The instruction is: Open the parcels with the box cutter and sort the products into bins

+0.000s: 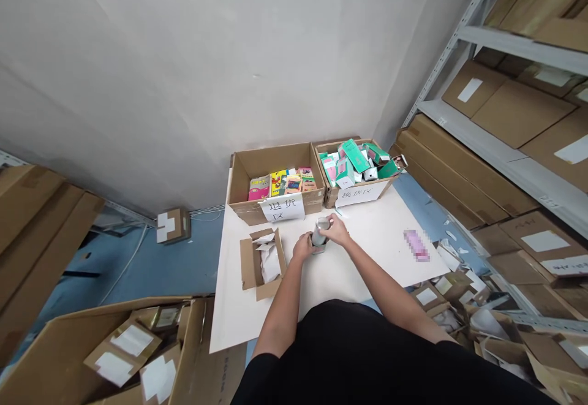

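Over the white table, my right hand [338,231] has its fingers closed on a grey cylindrical container [320,230], perhaps a cup or can. The cylinder stands partly inside a small box [318,249], whose lower part shows beneath it. Closed round the left side of that box is my left hand [304,246]. Left of my hands lies an open cardboard carton [248,264] with its flaps spread and crumpled white paper [269,263] inside.
Behind, a cardboard box [245,211] holds colourful packets, and another [331,197] is heaped with green and white boxes. A pixelated pink item [416,245] lies at the table's right. Shelves [496,129] rise at right; a large box of parcels [193,344] stands lower left.
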Demonstrator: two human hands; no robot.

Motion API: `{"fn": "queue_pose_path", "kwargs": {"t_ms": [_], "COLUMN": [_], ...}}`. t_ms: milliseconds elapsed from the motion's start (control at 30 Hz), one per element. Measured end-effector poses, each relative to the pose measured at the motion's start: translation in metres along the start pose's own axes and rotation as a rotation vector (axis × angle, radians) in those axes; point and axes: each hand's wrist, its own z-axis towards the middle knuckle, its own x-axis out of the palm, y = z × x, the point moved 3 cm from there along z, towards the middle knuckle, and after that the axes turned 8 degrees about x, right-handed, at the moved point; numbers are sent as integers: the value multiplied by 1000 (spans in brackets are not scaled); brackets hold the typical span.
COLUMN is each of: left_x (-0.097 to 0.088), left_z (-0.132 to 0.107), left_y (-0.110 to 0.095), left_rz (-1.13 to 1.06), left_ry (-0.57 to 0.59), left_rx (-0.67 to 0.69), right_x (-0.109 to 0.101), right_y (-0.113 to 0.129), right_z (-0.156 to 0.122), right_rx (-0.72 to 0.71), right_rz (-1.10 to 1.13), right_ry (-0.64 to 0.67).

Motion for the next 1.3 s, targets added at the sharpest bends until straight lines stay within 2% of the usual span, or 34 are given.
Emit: {"fn": "queue_pose_path", "kwargs": {"t_ms": [100,167,233,267,367,400,467,533,600,667,733,800,867,900,967,1033,1100,1200,1300], "left_x": [-5,-15,-33,-44,-84,-95,-112,-124,-134,-144,-154,-161,-165,-165,-165,-166,-167,-168,-167], "left_z": [-2,-5,-9,-12,-26,-33,-45,-55,-62,-64,-61,-58,-55,-55,-54,-53,-51,-48,-48], "left_y": [-14,-23,-32,-38,-66,-80,-113,-147,-172,-186,-191,-190,-189,-190,-193,-197,-198,-198,-198], "left_rz": [44,68,42,-11,-274,-366,-505,-526,-510,-519,-590,-706,-814,-850,-866,-827,-794,-839,-905], "left_ry": [47,53,-2,-68,-355,-414,-422,-417,-453,-478,-451,-377,-290,-257,-241,-282,-327,-349,-301], "left_rx": [-49,-72,-64,-26,178,242,381,464,478,472,473,476,476,480,487,480,455,445,476], "right_x": [-46,-70,-84,-87,-90,-89,-84,-80,-77,-76,-73,-65,-55,-51,-44,-43,-44,-46,-46], "right_y": [41,67,86,93,105,107,112,117,119,117,110,100,90,86,83,82,82,81,76], "right_z": [2,1,-2,-4,-14,-19,-26,-30,-31,-30,-31,-37,-44,-48,-53,-56,-57,-58,-60], "right_rx": [-97,-166,-188,-192,-203,-210,-225,-229,-231,-250,-269,-255,-220,-205,-195,-194,-194,-187,-155], "right_rz": [155,205,226,237,275,282,280,279,324,424,511,551,578,594,609,580,550,574,617], "right_ry": [-32,-48,-36,-27,-10,-10,-12,-9,26,137,326,509,590,576,461,314,257,395,517]}}
